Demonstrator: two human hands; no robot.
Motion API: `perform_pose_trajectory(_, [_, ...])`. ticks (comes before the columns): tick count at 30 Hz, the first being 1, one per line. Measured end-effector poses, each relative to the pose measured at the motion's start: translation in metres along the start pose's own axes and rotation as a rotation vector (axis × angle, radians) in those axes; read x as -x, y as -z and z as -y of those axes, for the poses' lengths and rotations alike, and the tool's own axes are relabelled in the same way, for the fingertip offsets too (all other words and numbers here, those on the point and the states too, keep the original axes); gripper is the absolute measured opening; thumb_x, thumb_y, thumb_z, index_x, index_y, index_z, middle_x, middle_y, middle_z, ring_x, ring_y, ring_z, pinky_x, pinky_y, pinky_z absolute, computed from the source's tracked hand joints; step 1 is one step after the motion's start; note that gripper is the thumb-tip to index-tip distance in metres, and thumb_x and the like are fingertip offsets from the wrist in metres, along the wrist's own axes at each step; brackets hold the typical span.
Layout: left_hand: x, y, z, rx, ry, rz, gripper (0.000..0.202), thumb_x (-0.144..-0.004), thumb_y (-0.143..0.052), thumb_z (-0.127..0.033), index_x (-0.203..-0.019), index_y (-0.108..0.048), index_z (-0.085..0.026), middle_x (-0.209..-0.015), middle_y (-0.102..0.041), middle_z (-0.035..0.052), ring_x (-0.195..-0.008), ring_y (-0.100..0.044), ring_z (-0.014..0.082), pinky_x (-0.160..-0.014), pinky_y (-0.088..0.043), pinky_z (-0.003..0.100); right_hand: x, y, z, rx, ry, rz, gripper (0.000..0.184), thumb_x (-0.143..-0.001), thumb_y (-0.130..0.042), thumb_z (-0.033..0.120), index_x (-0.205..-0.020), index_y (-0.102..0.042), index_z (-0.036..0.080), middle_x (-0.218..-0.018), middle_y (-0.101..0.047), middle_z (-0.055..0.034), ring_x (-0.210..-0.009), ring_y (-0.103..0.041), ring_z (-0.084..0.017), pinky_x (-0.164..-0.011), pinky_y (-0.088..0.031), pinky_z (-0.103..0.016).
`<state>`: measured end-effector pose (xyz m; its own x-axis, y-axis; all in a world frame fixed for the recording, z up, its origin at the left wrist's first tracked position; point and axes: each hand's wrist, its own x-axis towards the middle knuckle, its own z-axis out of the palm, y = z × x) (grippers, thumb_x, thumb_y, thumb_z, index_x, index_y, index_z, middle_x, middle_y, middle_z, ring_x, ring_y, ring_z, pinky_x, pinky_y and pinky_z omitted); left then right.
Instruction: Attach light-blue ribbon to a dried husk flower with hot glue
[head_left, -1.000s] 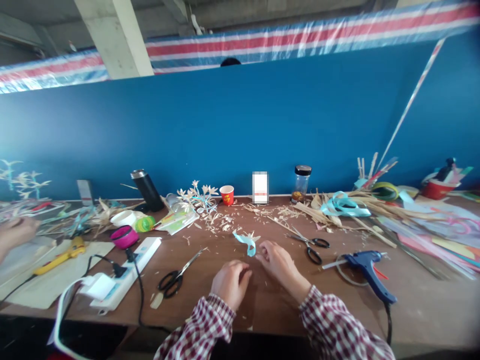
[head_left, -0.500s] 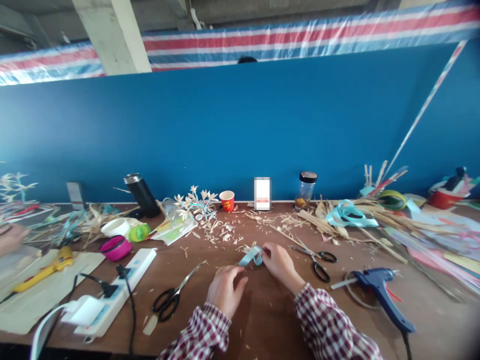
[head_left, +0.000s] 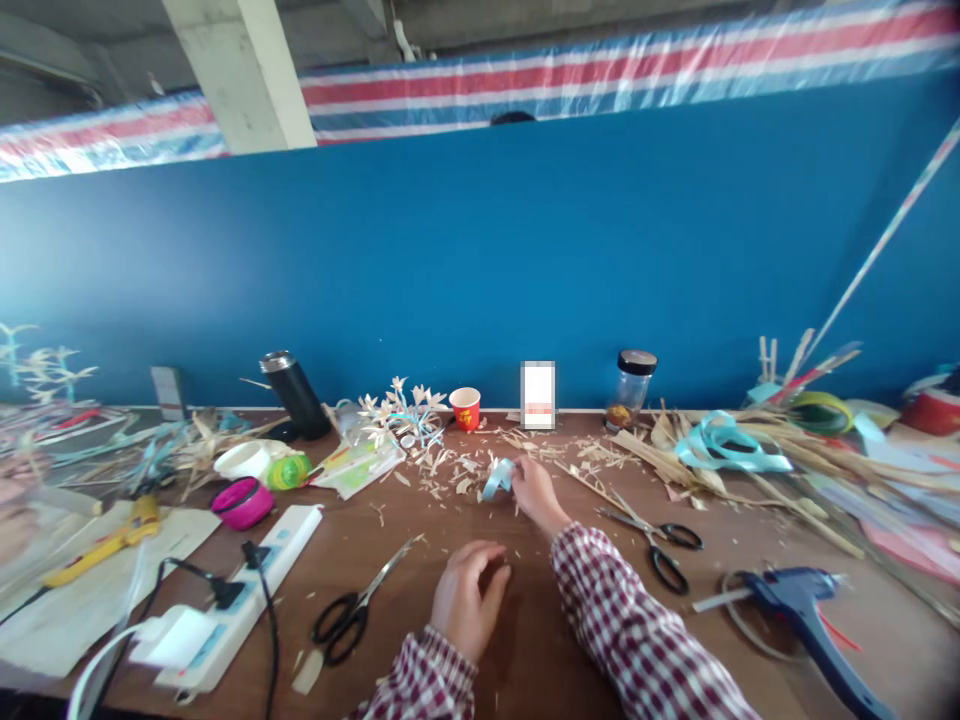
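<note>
My right hand point(head_left: 537, 496) reaches out over the middle of the table and pinches a short curl of light blue ribbon point(head_left: 495, 481), just in front of the scattered shavings. Closer to me, my left hand point(head_left: 466, 597) rests low over the table with nothing in it. Its fingers are loosely bent and the thumb stands apart from them. Black-handled scissors point(head_left: 346, 618) lie left of my left hand. A second pair of scissors point(head_left: 664, 540) lies right of my right forearm, beside a blue glue gun point(head_left: 806, 610).
A white power strip point(head_left: 247, 600) with plugs and cables lies on the left. Along the blue partition point(head_left: 450, 260) stand a black flask point(head_left: 296, 395), pale dried flowers point(head_left: 401, 412), a red paper cup point(head_left: 466, 410) and a jar point(head_left: 631, 390). Blue ribbon point(head_left: 724, 443) and straw lie right. Another person's hand point(head_left: 19, 505) is far left.
My right hand has moved forward with the ribbon, away from my left hand. My left hand has drawn back from the ribbon. The camera view has shifted slightly.
</note>
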<state>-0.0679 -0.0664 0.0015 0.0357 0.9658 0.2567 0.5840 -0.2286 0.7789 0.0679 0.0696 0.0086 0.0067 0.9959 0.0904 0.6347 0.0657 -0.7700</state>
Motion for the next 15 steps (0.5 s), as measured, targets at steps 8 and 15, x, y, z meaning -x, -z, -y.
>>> perform_pose_trajectory(8, [-0.004, 0.019, -0.026, 1.095, 0.432, 0.05, 0.059, -0.081, -0.042, -0.062, -0.126, -0.052, -0.024, -0.133, -0.051, 0.0119, -0.119, -0.049, 0.0285, -0.099, -0.036, 0.045, 0.011, 0.009, 0.023, -0.109, 0.098, -0.021, 0.046, -0.079, -0.053, 0.018, -0.125, -0.048, 0.018, -0.122, -0.057, -0.0126, -0.101, -0.059, -0.022, -0.084, -0.045, -0.033])
perform_pose_trajectory(15, [-0.01, 0.031, -0.046, 1.448, 0.474, 0.13, 0.07, -0.08, -0.028, -0.07, -0.129, -0.049, -0.026, -0.142, -0.041, 0.0103, -0.12, -0.047, 0.0305, -0.101, -0.032, 0.048, 0.084, 0.037, 0.026, -0.659, 0.033, 0.358, 0.036, -0.082, -0.053, 0.046, -0.097, -0.06, 0.015, -0.079, -0.067, -0.005, -0.066, -0.062, -0.015, -0.058, -0.048, -0.026])
